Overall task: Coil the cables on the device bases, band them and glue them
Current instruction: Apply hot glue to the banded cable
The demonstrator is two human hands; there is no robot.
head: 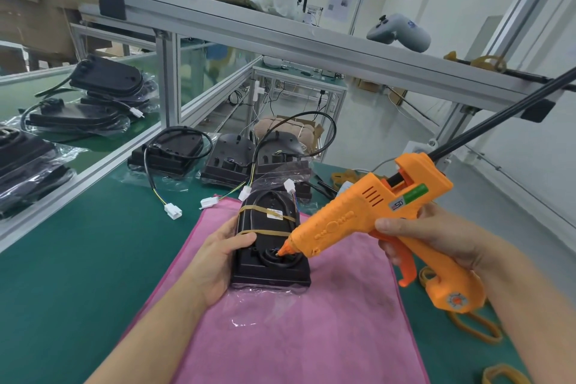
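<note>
A black device base (265,268) lies on a pink cloth (296,330) in the middle of the green bench. Its cable is coiled on top and held by two tan rubber bands (265,231). My left hand (218,262) grips the base's left side, thumb over its top. My right hand (436,237) grips an orange hot-glue gun (367,215). The gun's nozzle tip (278,253) touches the cable loop at the near end of the base. A white connector (290,186) sticks up at the base's far end.
Several more black bases with loose cables and white connectors (173,210) lie behind the cloth and on the left bench (103,93) past an aluminium rail (78,178). Loose rubber bands (477,330) lie right of the cloth. The gun's black cord (498,121) runs up to the right.
</note>
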